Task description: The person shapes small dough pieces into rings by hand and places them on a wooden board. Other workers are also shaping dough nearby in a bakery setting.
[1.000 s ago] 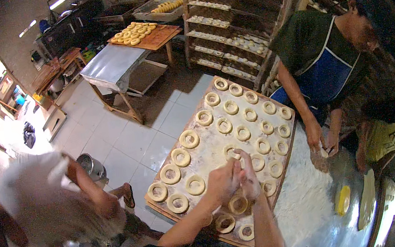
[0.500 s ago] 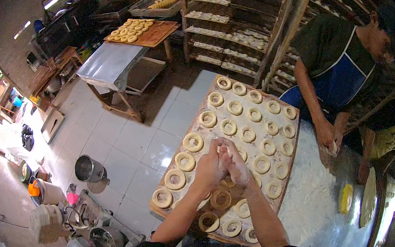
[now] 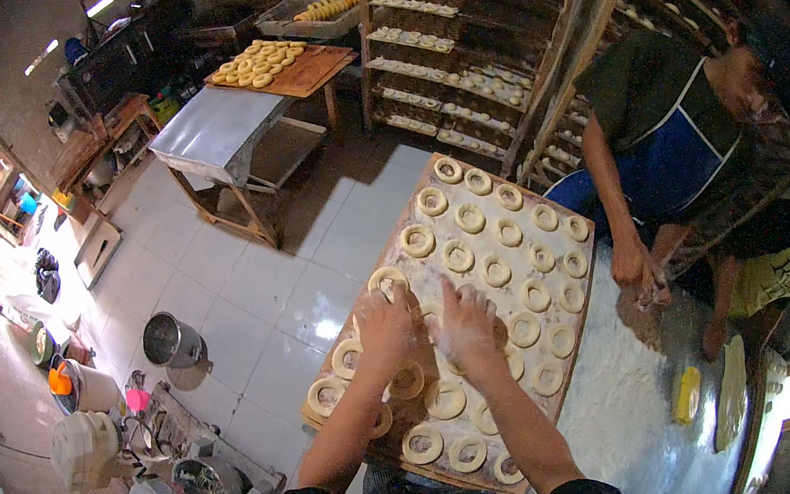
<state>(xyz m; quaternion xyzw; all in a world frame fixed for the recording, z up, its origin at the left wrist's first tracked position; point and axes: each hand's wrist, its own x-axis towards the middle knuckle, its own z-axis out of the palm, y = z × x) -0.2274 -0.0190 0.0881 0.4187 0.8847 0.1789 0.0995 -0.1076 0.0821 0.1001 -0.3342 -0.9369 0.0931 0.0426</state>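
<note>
A floured wooden board holds rows of pale dough rings. My left hand is over the board's left side, fingers curled down at a ring near the edge; what they grip, if anything, is hidden. My right hand, dusted with flour, is over the middle among the rings, fingers apart and loosely bent, with nothing visible in it.
A co-worker in a blue apron works at the floured table; a person in yellow is beside them. Behind stand racks of dough and a table with rings; left, pots, buckets and tools on the tiled floor.
My hands, pressed together earlier, have separated, the left moving left and up toward a ring, the right opening. A person at the lower left a second ago is out of view.
</note>
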